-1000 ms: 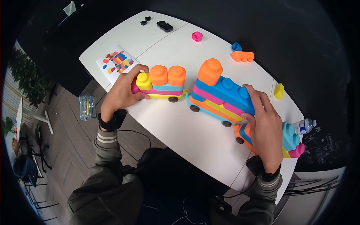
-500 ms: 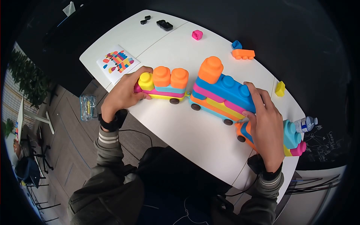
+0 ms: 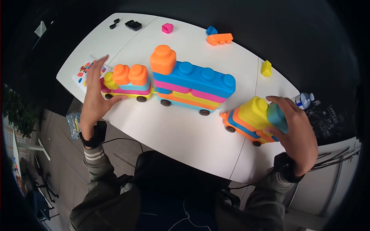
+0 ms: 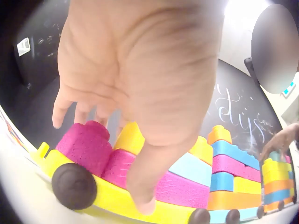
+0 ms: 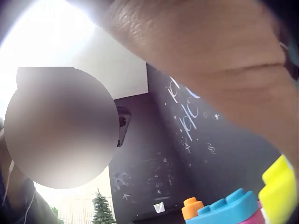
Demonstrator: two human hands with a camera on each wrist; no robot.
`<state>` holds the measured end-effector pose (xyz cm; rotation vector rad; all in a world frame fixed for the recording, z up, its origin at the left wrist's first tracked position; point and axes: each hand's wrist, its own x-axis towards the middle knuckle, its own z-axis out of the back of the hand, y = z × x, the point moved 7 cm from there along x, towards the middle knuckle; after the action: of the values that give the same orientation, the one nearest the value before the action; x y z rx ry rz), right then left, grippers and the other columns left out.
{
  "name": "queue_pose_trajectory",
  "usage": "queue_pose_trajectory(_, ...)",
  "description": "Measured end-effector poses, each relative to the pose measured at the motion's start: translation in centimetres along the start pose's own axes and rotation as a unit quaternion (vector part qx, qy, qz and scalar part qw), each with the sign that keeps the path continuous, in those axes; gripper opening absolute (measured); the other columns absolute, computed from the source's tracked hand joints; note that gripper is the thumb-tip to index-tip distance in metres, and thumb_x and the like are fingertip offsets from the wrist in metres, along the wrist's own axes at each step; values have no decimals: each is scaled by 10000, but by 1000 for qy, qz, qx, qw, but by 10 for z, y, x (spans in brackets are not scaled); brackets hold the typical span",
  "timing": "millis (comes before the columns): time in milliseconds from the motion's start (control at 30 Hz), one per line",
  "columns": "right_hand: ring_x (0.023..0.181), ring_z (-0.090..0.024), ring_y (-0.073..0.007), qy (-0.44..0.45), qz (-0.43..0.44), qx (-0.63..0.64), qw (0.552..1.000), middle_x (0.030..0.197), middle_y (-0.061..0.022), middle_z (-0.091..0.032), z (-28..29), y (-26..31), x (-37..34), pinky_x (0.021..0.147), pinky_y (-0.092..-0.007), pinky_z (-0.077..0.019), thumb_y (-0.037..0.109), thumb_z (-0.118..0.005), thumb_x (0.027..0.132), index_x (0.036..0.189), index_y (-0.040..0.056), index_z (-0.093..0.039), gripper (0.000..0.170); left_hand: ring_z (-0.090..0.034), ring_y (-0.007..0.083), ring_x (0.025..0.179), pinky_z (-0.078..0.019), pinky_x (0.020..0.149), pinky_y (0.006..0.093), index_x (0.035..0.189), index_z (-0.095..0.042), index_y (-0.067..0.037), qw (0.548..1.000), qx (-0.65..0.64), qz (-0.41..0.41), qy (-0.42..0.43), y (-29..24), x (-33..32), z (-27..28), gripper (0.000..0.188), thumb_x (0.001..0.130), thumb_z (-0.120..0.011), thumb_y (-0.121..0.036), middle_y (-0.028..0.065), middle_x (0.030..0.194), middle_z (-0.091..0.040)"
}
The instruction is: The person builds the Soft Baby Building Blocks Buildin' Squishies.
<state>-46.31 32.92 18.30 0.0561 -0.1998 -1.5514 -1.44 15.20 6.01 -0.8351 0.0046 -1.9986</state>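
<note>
A train of toy building blocks stands on the white table (image 3: 185, 138). My left hand (image 3: 96, 94) is at the left wagon (image 3: 133, 87), its fingers straight behind the wagon and its thumb along the near side. In the left wrist view, that thumb overlaps the wagon's magenta and yellow side. The tall middle wagon (image 3: 192, 80), topped with blue and one orange block, is close behind it, at the small coupling. At the right, my right hand (image 3: 298, 129) holds the right wagon (image 3: 246, 115) with fingers curled over its teal block (image 3: 276, 117).
Along the far edge lie a pink block (image 3: 167, 28), a blue block (image 3: 211, 30), an orange block (image 3: 220, 39) and a yellow block (image 3: 266, 68). Black parts (image 3: 133, 25) are at the far left. A picture sheet (image 3: 79, 82) lies behind my left hand; a bottle (image 3: 305, 101) is at right.
My right hand has let go of the middle wagon and moved right to the right wagon. The left fingers have straightened off the left wagon. The head view has turned, shifting the table leftward.
</note>
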Motion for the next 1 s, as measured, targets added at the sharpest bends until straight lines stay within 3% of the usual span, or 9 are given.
queue_pose_trajectory(100,1082,-788,-469,20,-10,21,1000,1260,-212,-808,-3,-7,6,931,-523,-619,10,-953,838,1371,67,-726,582,-465,431,1649,-418,1327,561,1692,-563,-111,994,-19,-51,-96,-37,12,21,1146,712,-1118,-326,195,1779,-509)
queue_pose_trajectory(167,1050,-788,-468,9,-14,24,1000,1238,-207,-814,-4,-8,7,904,-527,-613,7,-955,837,1341,64,-724,557,-486,418,1639,-406,1322,568,1659,-600,-111,990,-48,-78,-107,-69,19,27,1129,698,-1113,-404,182,1776,-518)
queue_pose_trajectory(267,1046,-799,-451,-1,4,26,1000,1248,-205,-814,-5,-7,9,902,-513,-620,-9,-952,837,1352,62,-745,559,-543,411,1597,-380,1342,599,1633,-621,-99,982,-106,-141,-72,-134,35,34,1105,681,-1122,-350,175,1726,-576)
queue_pose_trajectory(333,1044,-803,-446,-5,1,32,999,1252,-204,-815,-7,-3,9,903,-507,-624,-11,-956,834,1361,62,-751,570,-567,411,1601,-381,1369,617,1699,-589,-166,969,-58,-238,28,-188,48,23,1225,615,-1139,-320,144,1659,-659)
queue_pose_trajectory(433,1040,-810,-436,-7,-6,37,999,1257,-203,-816,-7,1,9,905,-495,-633,-15,-962,828,1376,61,-759,589,-618,428,1534,-379,1369,627,1740,-551,-259,964,-29,-251,79,-232,64,1,1274,606,-1131,-222,113,1606,-702)
queue_pose_trajectory(567,1041,-815,-430,-5,-23,33,999,1260,-203,-818,-8,3,8,912,-486,-637,-26,-959,832,1376,59,-766,584,-702,395,1423,-477,1305,597,1770,-504,-323,963,-33,-218,155,-237,78,-38,1338,594,-1119,-148,105,1518,-760)
queue_pose_trajectory(633,1041,-816,-429,-11,-16,32,999,1261,-204,-818,-7,3,7,914,-489,-636,-28,-954,837,1375,61,-766,577,-774,344,1294,-586,1172,540,1781,-483,-301,955,77,-208,196,-235,79,-54,1336,616,-1114,-135,112,1405,-815)
queue_pose_trajectory(733,1040,-815,-430,-22,-11,31,999,1258,-202,-818,-8,2,5,917,-493,-634,-33,-945,847,1371,62,-767,562,-819,314,1171,-637,1042,504,1760,-507,-301,960,78,-214,163,-229,88,-70,1306,618,-1118,-138,119,1291,-849)
queue_pose_trajectory(1000,1043,-808,-436,-43,-16,29,999,1246,-198,-812,-7,3,2,927,-506,-622,-44,-915,868,1356,55,-756,523,-848,361,968,-666,907,470,1592,-639,-272,964,53,-196,173,-221,98,-75,1123,589,-1127,-144,106,1109,-876)
